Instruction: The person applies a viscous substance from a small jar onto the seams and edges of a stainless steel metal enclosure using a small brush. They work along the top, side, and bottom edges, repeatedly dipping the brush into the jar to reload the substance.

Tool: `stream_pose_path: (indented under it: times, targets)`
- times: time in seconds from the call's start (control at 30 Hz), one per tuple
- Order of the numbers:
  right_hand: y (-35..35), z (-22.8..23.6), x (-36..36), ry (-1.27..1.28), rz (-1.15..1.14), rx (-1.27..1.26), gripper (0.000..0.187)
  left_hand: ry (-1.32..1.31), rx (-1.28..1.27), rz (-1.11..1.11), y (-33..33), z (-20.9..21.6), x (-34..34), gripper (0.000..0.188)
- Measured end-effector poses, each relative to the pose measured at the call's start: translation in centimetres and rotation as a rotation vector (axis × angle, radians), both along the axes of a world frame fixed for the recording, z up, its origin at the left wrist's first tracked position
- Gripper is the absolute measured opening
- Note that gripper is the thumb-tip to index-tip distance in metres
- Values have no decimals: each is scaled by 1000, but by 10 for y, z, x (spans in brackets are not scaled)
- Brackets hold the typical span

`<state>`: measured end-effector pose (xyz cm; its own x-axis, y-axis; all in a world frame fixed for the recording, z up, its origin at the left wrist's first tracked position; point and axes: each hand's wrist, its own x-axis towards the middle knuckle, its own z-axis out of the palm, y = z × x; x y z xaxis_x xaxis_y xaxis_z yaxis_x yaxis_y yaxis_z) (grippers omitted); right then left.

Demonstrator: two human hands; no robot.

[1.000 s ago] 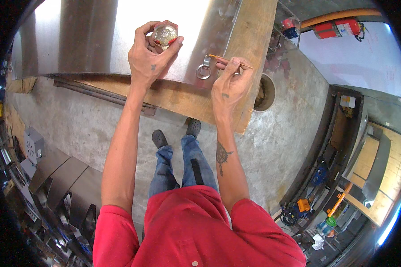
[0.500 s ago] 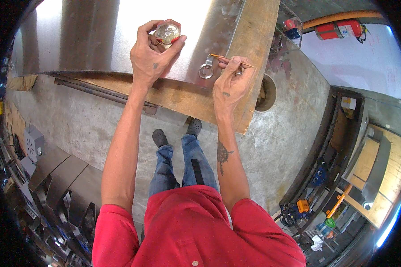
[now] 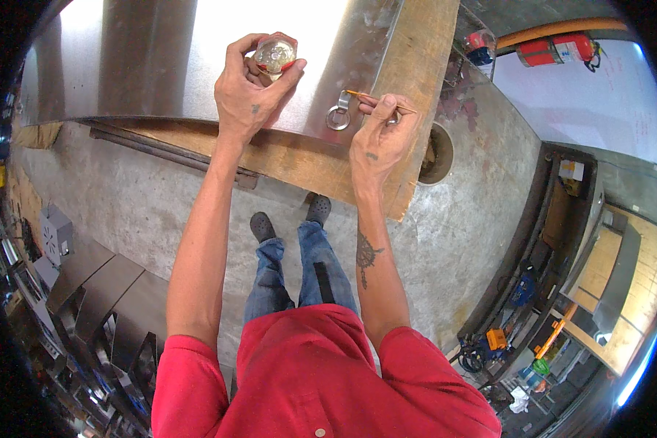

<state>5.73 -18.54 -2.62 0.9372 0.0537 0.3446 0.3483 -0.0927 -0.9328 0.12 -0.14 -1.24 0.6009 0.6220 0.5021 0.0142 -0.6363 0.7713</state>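
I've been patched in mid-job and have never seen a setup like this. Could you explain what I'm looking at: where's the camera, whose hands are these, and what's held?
There's no machine here: a person works bare-handed. The camera is the left one of two fisheye cameras worn on their head, looking down, so straight edges bend near the rim. Picture left is the person's left, and the red shirt below is theirs.

The left hand holds a small clear container with red around it. The right hand holds a thin stick, its tip by a metal ring with a tab; I can't tell whether they touch. That piece lies on a shiny metal sheet, which rests on a wooden board.
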Motion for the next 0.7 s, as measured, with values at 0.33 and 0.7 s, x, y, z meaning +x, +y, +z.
stream_pose_path:
  times: [0.33,0.7]
  targets:
    - [1,7,-3,37,10,29,23,10,-26,-18,1,0,-2,66]
    - [1,5,-2,16,9,9,22,3,-7,-19,0,2,-2,66]
